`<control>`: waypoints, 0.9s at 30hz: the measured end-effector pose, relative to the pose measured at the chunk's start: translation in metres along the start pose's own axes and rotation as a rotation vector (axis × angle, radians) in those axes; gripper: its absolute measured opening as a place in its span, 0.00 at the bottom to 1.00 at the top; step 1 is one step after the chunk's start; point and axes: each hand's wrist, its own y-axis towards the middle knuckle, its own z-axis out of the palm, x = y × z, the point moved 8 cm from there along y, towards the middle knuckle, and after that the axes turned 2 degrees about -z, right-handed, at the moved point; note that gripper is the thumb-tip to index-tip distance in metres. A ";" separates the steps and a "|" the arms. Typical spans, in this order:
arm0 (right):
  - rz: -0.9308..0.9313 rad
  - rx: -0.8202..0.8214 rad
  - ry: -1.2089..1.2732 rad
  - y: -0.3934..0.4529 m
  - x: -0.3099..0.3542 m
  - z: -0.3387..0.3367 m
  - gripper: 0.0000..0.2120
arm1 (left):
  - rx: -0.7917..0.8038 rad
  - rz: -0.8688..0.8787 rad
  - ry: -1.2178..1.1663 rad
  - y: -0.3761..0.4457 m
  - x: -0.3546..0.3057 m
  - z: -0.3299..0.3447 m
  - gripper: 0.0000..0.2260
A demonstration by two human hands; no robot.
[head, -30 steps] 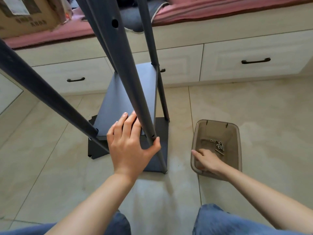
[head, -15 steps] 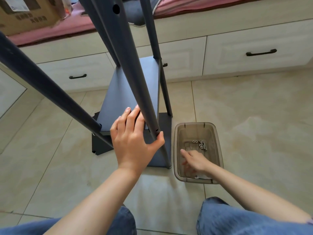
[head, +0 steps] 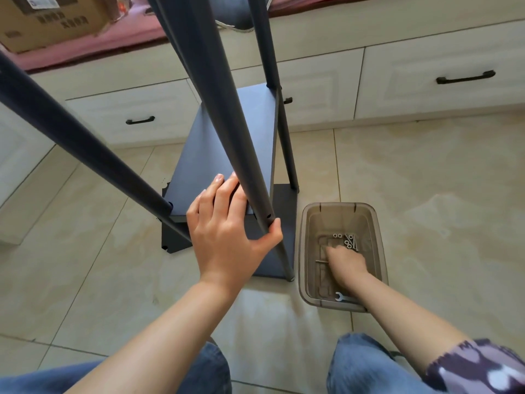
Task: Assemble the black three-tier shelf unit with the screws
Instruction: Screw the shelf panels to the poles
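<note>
Fingers (head: 224, 191) of the left hand (head: 227, 231) clasp the shelf unit's (head: 227, 143) near post; the right hand (head: 346, 265), its grip hidden, reaches for screws (head: 349, 241) in the bin (head: 380, 251).

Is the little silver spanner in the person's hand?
No, the small silver spanner lies loose in the brown plastic tub, beside the right hand's wrist.

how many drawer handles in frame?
3. One handle on the left drawer, one on the right drawer, and one mostly hidden behind the shelf's far right post. More may be hidden or out of frame.
</note>
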 end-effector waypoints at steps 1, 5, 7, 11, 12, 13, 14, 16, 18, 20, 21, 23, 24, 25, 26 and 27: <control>-0.007 0.002 -0.026 0.001 0.002 0.000 0.16 | 0.002 -0.001 0.002 -0.001 0.000 0.000 0.28; -0.003 -0.002 -0.029 0.003 0.005 -0.001 0.16 | -0.001 0.005 0.000 -0.001 -0.001 0.000 0.27; 0.009 0.002 0.012 0.000 0.003 -0.001 0.17 | 0.001 0.008 -0.005 -0.001 -0.001 -0.001 0.27; 0.036 -0.010 0.162 -0.008 0.000 -0.008 0.10 | 0.025 0.002 0.004 -0.001 0.001 0.001 0.27; 0.044 0.000 0.215 -0.012 0.001 -0.012 0.09 | 0.037 0.002 0.010 -0.001 0.002 0.002 0.26; 0.049 0.010 0.268 -0.017 0.002 -0.015 0.10 | 0.049 0.003 0.012 -0.002 0.002 0.003 0.26; 0.050 0.013 0.319 -0.022 0.004 -0.020 0.10 | 0.057 0.004 0.010 -0.002 0.002 0.003 0.26; 0.036 -0.004 0.418 -0.034 0.008 -0.036 0.09 | 0.069 0.003 0.006 -0.001 0.002 0.001 0.27; -0.002 -0.021 0.510 -0.049 0.015 -0.058 0.06 | 0.096 0.004 0.013 0.000 0.002 0.000 0.28; -0.059 -0.033 0.544 -0.067 0.025 -0.087 0.06 | 0.120 0.008 0.024 -0.001 0.002 0.000 0.29; -0.085 -0.037 0.554 -0.076 0.030 -0.104 0.07 | 0.132 0.005 0.022 -0.002 0.002 0.000 0.29; -0.127 -0.060 0.574 -0.095 0.038 -0.142 0.06 | 0.168 -0.018 0.005 -0.002 0.002 0.000 0.30; -0.146 -0.082 0.582 -0.105 0.043 -0.162 0.06 | 0.191 -0.026 -0.007 -0.002 0.002 0.000 0.31; -0.165 -0.114 0.581 -0.115 0.046 -0.182 0.06 | 0.211 -0.028 -0.018 -0.001 0.002 0.000 0.31; -0.188 -0.157 0.559 -0.125 0.051 -0.201 0.06 | 0.222 -0.028 -0.031 -0.001 0.001 -0.001 0.31; -0.216 -0.207 0.526 -0.135 0.055 -0.219 0.07 | 0.224 -0.029 -0.043 0.000 0.000 -0.003 0.32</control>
